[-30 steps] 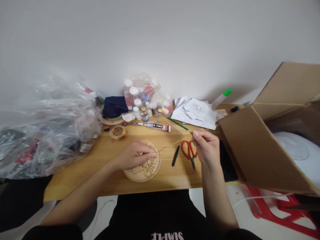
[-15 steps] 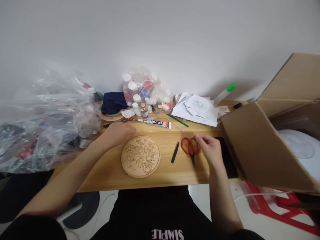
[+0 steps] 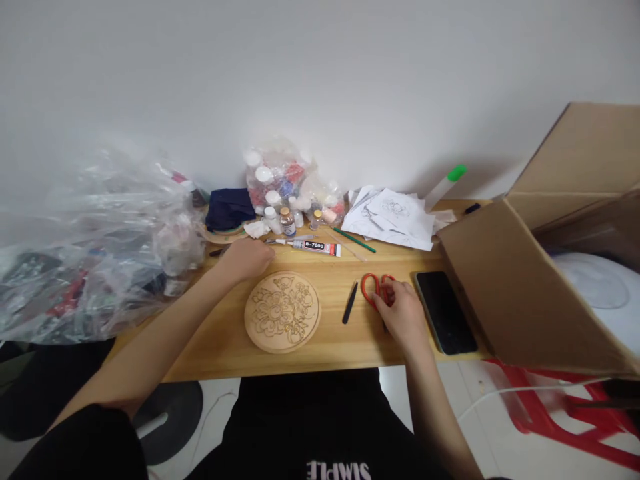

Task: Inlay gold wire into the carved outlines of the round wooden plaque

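My left hand (image 3: 246,257) rests knuckles up at the back left of the round carved wooden disc (image 3: 283,311), fingers curled down over something hidden beneath them. My right hand (image 3: 399,315) lies on the red-handled scissors (image 3: 371,285), with its fingers closed at the handle loops; the blades are covered by the hand. Black tweezers (image 3: 351,303) lie between the disc and the scissors, touched by neither hand.
A black phone (image 3: 445,312) lies right of my right hand, beside an open cardboard box (image 3: 505,293). At the back stand small bottles (image 3: 287,220), a glue tube (image 3: 316,247), a green brush (image 3: 356,241) and sketched papers (image 3: 393,217). Clear plastic bags (image 3: 95,247) fill the left.
Both hands let go of the thin gold wire held over the disc. My left hand went back-left to where the gold wire spool lay; my right dropped onto the scissors.
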{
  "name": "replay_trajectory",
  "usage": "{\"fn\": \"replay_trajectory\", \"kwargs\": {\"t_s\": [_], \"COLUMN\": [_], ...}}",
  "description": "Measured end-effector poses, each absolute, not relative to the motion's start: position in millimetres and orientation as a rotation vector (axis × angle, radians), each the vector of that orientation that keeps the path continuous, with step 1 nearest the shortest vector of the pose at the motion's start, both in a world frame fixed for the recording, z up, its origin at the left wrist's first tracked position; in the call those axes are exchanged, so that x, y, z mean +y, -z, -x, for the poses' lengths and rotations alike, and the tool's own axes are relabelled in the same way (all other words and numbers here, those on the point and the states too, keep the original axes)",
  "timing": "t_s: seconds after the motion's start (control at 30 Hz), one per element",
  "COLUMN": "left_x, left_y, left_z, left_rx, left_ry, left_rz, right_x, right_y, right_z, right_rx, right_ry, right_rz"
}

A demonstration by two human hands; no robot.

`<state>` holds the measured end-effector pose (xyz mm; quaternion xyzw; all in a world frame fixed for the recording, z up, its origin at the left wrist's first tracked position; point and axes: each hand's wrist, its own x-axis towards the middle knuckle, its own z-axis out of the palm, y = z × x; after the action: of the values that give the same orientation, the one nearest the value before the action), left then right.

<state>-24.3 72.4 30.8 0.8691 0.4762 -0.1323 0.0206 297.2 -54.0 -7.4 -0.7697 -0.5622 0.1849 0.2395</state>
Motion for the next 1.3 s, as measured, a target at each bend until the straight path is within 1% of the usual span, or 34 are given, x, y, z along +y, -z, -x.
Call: {"fn": "replay_trajectory", "kwargs": {"t_s": [0.27, 0.5, 0.6, 0.73, 0.93, 1.1, 1.3], "left_x": [68, 20, -9, -38, -61, -63, -65], "left_y": [-32, -43, -40, -24, -1, 10, 22], "left_z": [20, 25, 27, 28, 25, 26, 24], "left_rx": [1.581, 1.602, 1.619, 1.634, 1.660, 1.689, 1.687], "left_ry": [0.397, 0.173, 0.001, -0.197, -0.453, -0.654, -0.832], "left_rz": [-2.657, -2.696, -2.702, -2.654, -2.548, -2.417, -2.293], "right_x": [-53, -53, -31, 22, 72, 78, 85], "right_y": [8, -3, -16, -31, -34, -26, -10], "right_z": [-294, -288, -272, -238, -208, -209, -218], "right_rx": [-1.680, -1.833, -1.981, -2.267, -2.596, -2.662, -2.599], "right_ry": [-0.358, -0.211, -0.173, -0.190, -0.249, -0.241, -0.301], "right_rz": [2.190, 2.239, 2.135, 1.856, 1.551, 1.457, 1.427]}}
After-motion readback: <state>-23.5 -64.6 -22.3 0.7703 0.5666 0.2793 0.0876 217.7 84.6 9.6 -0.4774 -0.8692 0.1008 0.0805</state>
